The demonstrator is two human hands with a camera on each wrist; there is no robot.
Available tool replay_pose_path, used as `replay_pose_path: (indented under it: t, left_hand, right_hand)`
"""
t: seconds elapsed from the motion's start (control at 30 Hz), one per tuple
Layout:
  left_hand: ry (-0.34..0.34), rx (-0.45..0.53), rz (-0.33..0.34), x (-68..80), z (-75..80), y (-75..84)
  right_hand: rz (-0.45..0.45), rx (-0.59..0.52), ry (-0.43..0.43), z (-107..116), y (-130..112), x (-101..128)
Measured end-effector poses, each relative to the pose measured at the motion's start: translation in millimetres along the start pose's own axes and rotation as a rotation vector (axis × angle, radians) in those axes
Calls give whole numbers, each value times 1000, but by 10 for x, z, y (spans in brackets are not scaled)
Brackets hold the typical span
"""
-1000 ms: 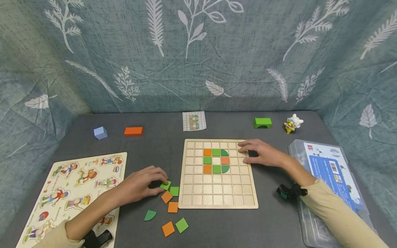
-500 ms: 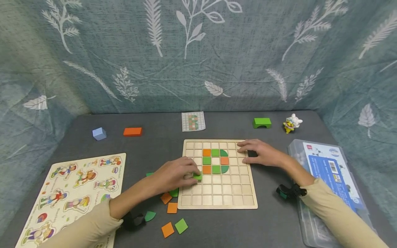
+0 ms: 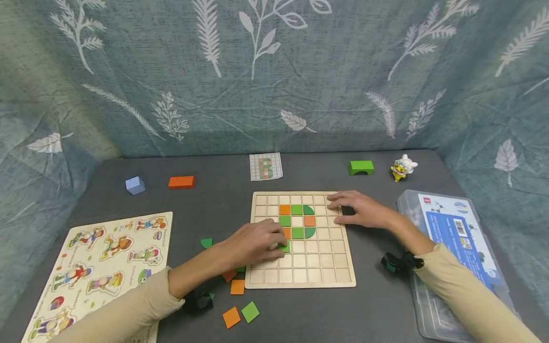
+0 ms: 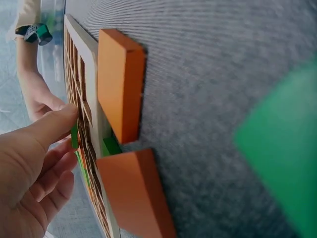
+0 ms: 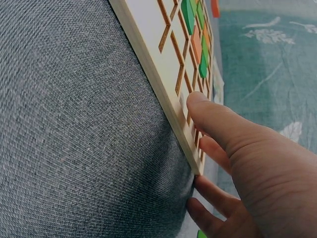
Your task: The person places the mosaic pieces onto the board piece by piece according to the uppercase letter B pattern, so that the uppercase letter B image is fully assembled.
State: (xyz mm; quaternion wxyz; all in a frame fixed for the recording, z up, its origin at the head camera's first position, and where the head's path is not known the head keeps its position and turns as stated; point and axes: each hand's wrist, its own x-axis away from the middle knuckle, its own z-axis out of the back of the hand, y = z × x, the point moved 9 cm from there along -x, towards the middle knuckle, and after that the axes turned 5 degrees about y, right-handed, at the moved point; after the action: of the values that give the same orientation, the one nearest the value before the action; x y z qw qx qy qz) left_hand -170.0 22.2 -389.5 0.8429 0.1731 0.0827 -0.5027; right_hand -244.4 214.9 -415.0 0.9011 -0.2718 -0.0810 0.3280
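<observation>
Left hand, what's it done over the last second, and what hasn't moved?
The left hand took a green tile from the loose pile and carried it right onto the board, just below the coloured pattern, still pinching it. The right hand stayed resting on the board's top right corner.

Grey table: grid board, loose tiles.

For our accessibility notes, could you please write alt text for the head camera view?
A person's left hand pinches a green square tile over a wooden grid board partly filled with orange and green tiles, while the right hand rests on the board's upper right corner. Loose tiles lie on the grey table, beside a character puzzle.
</observation>
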Motion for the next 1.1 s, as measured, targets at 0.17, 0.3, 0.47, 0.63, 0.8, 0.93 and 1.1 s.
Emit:
replay_pose_path:
  t: [0.17,0.3,0.47,0.63,0.8,0.93,1.1]
  left_hand:
    - [-19,6,13,-26,-17,-1]
    - [-71,32,57,-35,-46,-14]
    - [-100,121,133,70,4,-84]
    - [-89,223,275,378,141,-287]
    - [-82,281,410,826,266,-433]
    - [-84,286,459,1101,318,-428]
    - [-36,330,488,1261,370,-401]
  right_hand:
    - [-2,2,-3,6,7,3]
    - [-5,4,-5,1,15,6]
    - [-5,0,-13,-7,12,4]
    - [-2,1,-7,-2,5,2]
    - [2,-3,-9,-4,-2,-1]
    - [6,4,-6,1,2,-2]
    - [9,6,1,3,-1,-5]
